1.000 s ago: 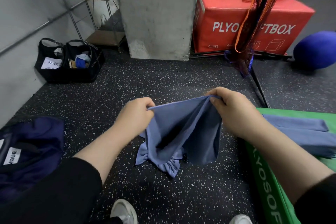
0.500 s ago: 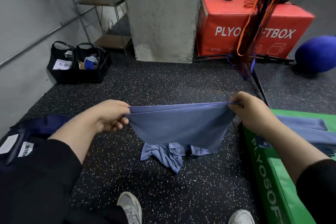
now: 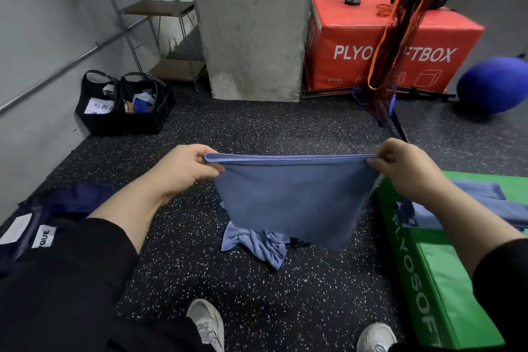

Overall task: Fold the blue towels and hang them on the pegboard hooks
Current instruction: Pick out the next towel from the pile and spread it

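A blue towel (image 3: pixel 291 197) hangs doubled in front of me, its top edge pulled straight and level. My left hand (image 3: pixel 183 171) pinches the left corner and my right hand (image 3: pixel 405 168) pinches the right corner. The towel's lower end (image 3: pixel 257 246) lies bunched on the speckled floor. More blue towels (image 3: pixel 485 203) lie flat on the green foam box (image 3: pixel 434 280) at my right. No pegboard is in view.
A concrete pillar (image 3: pixel 251 23) stands ahead, with a red plyo box (image 3: pixel 385 46) and a blue ball (image 3: pixel 494 84) to its right. Black bags (image 3: pixel 123 106) sit by the left wall under a wire shelf. A dark navy bag (image 3: pixel 43 223) lies at my left. My shoes show below.
My hands have moved apart, stretching the towel's top edge from a slack bunch into a taut straight line. The towel now hangs flat and wider.
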The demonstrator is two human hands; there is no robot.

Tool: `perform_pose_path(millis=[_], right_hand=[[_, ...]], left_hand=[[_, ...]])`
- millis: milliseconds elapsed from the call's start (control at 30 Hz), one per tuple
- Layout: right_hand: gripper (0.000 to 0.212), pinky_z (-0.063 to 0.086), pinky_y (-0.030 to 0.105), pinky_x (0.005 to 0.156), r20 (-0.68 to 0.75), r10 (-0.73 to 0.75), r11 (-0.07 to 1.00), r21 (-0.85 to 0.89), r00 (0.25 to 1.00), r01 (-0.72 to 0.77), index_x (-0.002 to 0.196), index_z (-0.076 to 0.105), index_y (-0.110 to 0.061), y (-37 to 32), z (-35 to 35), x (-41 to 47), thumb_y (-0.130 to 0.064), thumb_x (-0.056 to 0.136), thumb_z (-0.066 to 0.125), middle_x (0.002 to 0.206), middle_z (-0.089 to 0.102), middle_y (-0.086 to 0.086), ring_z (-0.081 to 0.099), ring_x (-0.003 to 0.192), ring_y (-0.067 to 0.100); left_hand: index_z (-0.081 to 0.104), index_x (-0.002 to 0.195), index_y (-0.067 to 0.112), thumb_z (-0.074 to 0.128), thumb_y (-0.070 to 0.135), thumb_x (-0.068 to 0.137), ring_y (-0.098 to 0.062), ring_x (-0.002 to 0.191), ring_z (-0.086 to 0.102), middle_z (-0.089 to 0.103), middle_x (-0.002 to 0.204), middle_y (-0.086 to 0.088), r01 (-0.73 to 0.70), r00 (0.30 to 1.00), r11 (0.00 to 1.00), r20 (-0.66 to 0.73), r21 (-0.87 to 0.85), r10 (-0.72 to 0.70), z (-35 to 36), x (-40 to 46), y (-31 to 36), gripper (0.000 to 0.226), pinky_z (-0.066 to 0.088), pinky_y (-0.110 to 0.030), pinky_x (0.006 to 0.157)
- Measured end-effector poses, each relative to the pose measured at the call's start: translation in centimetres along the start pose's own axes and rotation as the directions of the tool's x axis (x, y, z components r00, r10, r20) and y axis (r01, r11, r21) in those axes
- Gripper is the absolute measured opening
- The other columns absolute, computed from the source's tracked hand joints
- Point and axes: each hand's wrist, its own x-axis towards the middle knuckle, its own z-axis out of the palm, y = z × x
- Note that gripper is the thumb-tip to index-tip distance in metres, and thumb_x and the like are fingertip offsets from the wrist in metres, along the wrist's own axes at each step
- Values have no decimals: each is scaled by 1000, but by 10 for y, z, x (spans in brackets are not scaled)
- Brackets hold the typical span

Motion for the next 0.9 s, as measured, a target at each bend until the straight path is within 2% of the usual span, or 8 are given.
perform_pose_path(millis=[100, 167, 333, 433, 500, 633, 800, 900], right_hand=[[8, 50, 40, 77, 45, -19, 1000, 26, 999, 18, 87, 68, -19, -2, -2, -5, -23, 92, 72, 83, 74, 4, 66, 80, 27], [10, 49, 38, 74, 33, -48, 999, -4, 998, 48, 90, 73, -16, -3, -4, -8, -24, 94, 69, 79, 72, 5, 64, 78, 26], [17, 38, 33, 62, 36, -15, 999, 45, 999, 14, 81, 63, -13, -6, -6, -11, -20, 96, 62, 72, 61, 5, 53, 70, 24], [23, 32, 34, 57, 27, 19, 982, 187, 999, -24, 74, 53, -9, -9, -5, -12, -16, 96, 57, 62, 48, 1, 42, 61, 19], [24, 29, 28, 50, 13, 45, 927, 373, 999, -47, 75, 51, -9, -10, -8, -12, -15, 97, 55, 60, 40, -2, 36, 55, 15], [16, 30, 25, 50, 34, 103, 800, 590, 994, -104, 83, 55, -12, -12, -10, -8, -15, 98, 55, 66, 36, 1, 35, 59, 13], [22, 36, 28, 54, 119, 186, 723, 656, 975, -218, 74, 54, -15, -25, 6, -7, -14, 96, 57, 68, 46, 8, 44, 65, 20], [11, 45, 30, 58, 226, 193, 673, 677, 955, -297, 87, 62, -9, -44, 22, -13, -10, 96, 56, 77, 55, 16, 54, 71, 24]], left_hand=[[75, 88, 15, 73, 10, 91, -12, 63, 58, 74, 73, -6, -72, 984, 995, -159, 64, 81, 3, 2, 2, 6, 43, -29, 64], [74, 83, 17, 70, 22, 95, -15, 59, 50, 65, 65, -5, -97, 969, 977, -208, 188, 136, 3, 4, 3, 13, 36, -30, 60], [74, 84, 16, 63, 32, 100, -15, 69, 49, 64, 74, -1, -25, 992, 947, -109, 319, 63, 4, 3, -2, 25, 32, -32, 62], [75, 87, 18, 61, 29, 101, 2, 59, 51, 64, 60, 16, 0, 994, 979, -110, 203, 23, 7, 5, -6, 23, 36, -29, 63], [77, 90, 17, 61, 32, 101, 5, 62, 55, 68, 66, 20, -20, 993, 996, -115, 83, 29, 6, 7, -4, 25, 44, -31, 74], [69, 94, -4, 59, 30, 102, -24, 76, 61, 67, 82, -15, -38, 995, 994, -94, -106, 28, 11, 10, 4, 37, 56, -46, 79], [69, 91, 2, 62, 23, 100, -21, 58, 56, 60, 74, -13, 87, 974, 944, -170, -319, -147, 43, 14, 15, 24, 53, -29, 52], [64, 92, -12, 63, 18, 97, -19, 57, 48, 53, 73, -12, 19, 958, 915, -255, -403, -132, 69, 12, 28, 31, 43, -25, 48]])
